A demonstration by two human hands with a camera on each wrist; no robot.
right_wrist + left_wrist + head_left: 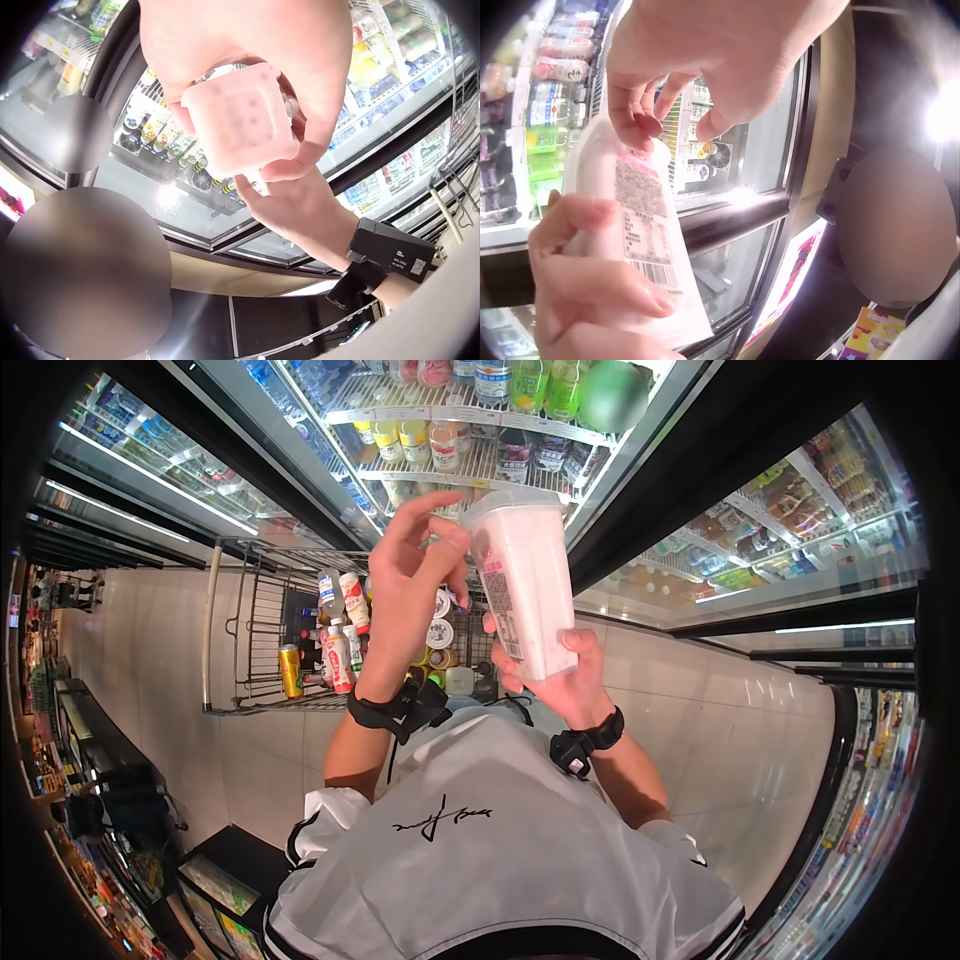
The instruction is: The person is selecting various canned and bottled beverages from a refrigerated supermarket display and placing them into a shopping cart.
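My right hand grips a tall, square-sided plastic drink container near its base, with the thumb on one side and fingers round the other. Its contents look pale pink, and a clear lid covers the wider top end. A printed label with a barcode runs down one face. Beside the lid is my left hand, its fingers loosely bent and the fingertips right at the rim. The right wrist view shows the container's square pink base framed by the right hand.
A metal shopping cart with bottles, cans and tubs stands to the front left. Ahead, lit fridge shelves hold rows of bottled drinks. Dark-framed glass fridge doors flank them. Tiled floor spreads on both sides.
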